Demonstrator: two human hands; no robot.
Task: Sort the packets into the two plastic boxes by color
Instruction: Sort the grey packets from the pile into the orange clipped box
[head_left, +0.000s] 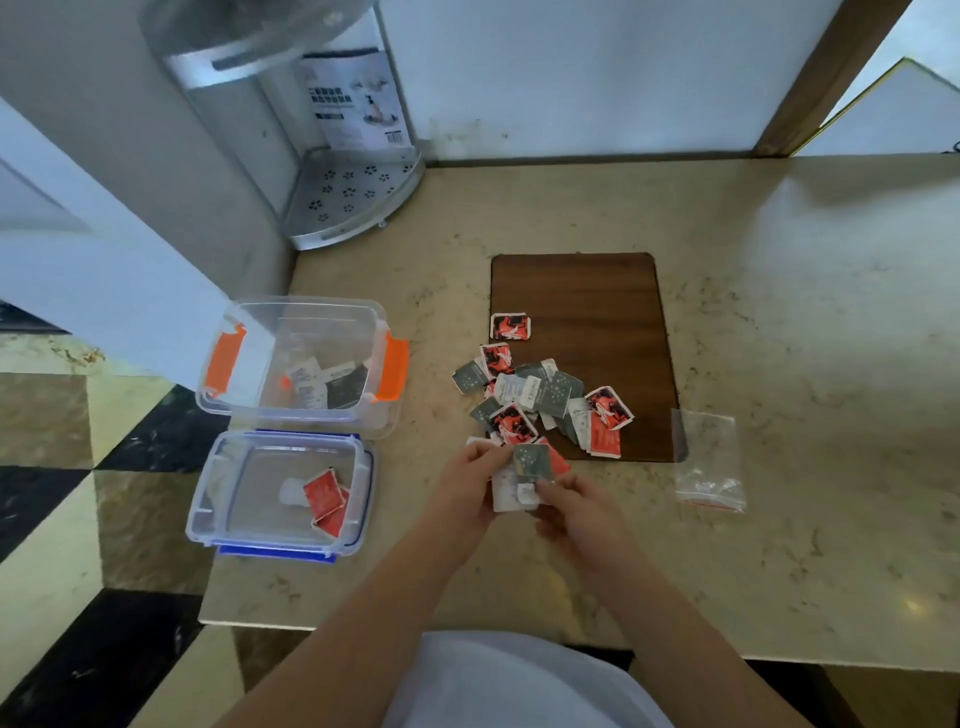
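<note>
Well, the beige speckled stone counter (779, 312) filled the view, smooth and glossy, set against a pale wall, with a chequered dark-and-cream floor (78, 493) off to the left. On it lay a dark wood-grain board (597, 291) with rounded corners, and the loose pile of packets (540, 400), small flat squares in grey, red and white, spilled over its near left corner. At the counter's left edge sat two clear plastic boxes: the orange-clipped box (296, 358) held grey and white packets, and just nearer, the blue-clipped box (283, 493) held red ones. A crumpled clear bag (711, 462) lay right of the board. Down front, the left hand (462, 493) and right hand (576, 514) met just near the pile, and both sets of fingers were pinching a grey packet (532, 462) between them, the left at its left edge, the right at its lower edge, with white packets bunched underneath.
</note>
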